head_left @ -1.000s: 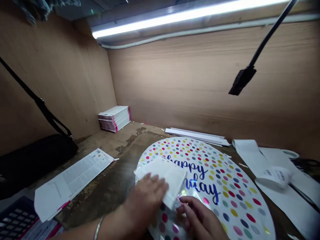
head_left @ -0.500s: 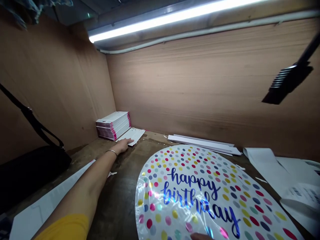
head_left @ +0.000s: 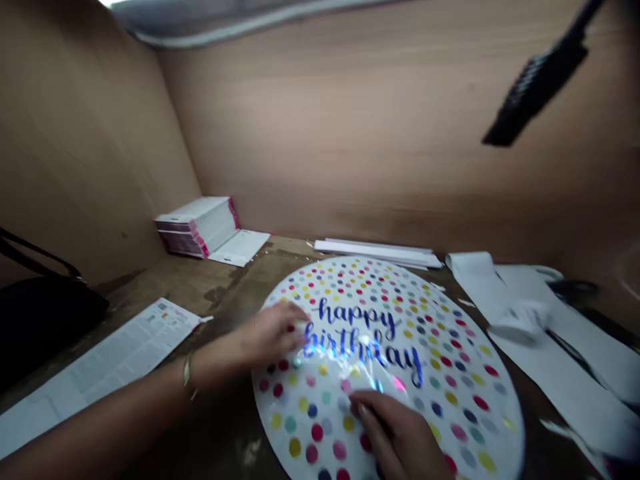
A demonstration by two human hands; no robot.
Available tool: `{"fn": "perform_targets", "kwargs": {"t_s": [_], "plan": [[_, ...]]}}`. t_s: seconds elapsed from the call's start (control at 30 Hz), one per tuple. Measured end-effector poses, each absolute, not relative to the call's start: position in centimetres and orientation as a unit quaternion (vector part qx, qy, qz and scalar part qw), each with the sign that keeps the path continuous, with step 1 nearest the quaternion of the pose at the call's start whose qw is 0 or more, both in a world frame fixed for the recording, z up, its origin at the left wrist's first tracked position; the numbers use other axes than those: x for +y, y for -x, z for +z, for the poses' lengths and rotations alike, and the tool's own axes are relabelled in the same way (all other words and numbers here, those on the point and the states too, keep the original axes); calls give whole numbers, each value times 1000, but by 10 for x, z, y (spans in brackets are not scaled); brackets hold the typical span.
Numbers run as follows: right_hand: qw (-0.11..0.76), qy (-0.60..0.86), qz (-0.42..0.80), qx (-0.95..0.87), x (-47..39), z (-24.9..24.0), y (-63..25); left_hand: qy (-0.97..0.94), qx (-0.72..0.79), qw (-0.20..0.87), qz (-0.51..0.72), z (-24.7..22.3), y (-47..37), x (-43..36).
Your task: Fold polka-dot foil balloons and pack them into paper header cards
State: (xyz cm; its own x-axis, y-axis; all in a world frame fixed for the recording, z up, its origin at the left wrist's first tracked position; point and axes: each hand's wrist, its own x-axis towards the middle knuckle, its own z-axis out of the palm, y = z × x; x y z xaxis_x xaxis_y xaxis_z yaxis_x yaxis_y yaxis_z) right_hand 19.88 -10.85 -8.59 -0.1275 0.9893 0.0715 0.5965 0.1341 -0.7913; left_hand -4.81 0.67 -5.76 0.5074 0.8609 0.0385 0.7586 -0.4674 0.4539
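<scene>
A round white sheet with coloured dots (head_left: 345,280) and blue "happy birthday" lettering lies on the table, glossy on top. Over its left part is my left hand (head_left: 275,333), blurred, its fingers curled near the word "birthday"; whether it holds anything cannot be made out. My right hand (head_left: 400,433) is at the lower middle of the round sheet, with thumb and finger pinched together on something I cannot make out at its surface. At the back left, a stack of white and pink folded cards (head_left: 200,223) stands beside one flat white card (head_left: 241,247).
A long printed sheet (head_left: 100,360) lies at the left by a black bag (head_left: 45,320). White strips (head_left: 375,250) rest along the back wall. Curled white label paper (head_left: 525,327) is at the right. A dark object (head_left: 530,87) hangs at the upper right.
My left hand has drawn back from the flat card by the stack to the round sheet. My right hand has come further into view. The view has tilted down and shifted right.
</scene>
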Motion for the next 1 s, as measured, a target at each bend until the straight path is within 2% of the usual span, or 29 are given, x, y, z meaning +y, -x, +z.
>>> {"fn": "perform_targets", "kwargs": {"t_s": [0.03, 0.1, 0.2, 0.3, 0.43, 0.6, 0.73, 0.8, 0.87, 1.0], "plan": [[310, 570, 302, -698, -111, -78, -202, -899, 365, 222, 99, -63, 35, -24], [302, 582, 238, -716, -116, -63, -213, -941, 247, 215, 82, -71, 21, -76], [239, 614, 171, -733, -131, -47, -236, -961, 203, 150, 109, -84, 17, -114], [174, 605, 195, -752, -155, -43, -254, -977, 154, 73, 131, -92, 16, -119], [196, 614, 229, -730, -179, -47, -270, -979, 160, 48, 112, -85, 10, -114], [225, 614, 236, -719, -190, -53, -273, -963, 211, 125, 111, -79, 8, -111], [247, 551, 248, -757, -194, -59, -261, -984, 132, 22, 118, -84, 11, -115], [255, 539, 250, -763, -195, -62, -256, -988, 108, 6, 113, -86, 10, -118], [261, 544, 255, -756, -195, -64, -254, -981, 147, 58, 114, -85, 8, -118], [270, 559, 264, -739, -193, -63, -255, -894, 328, 281, 121, -77, 1, -109]]}}
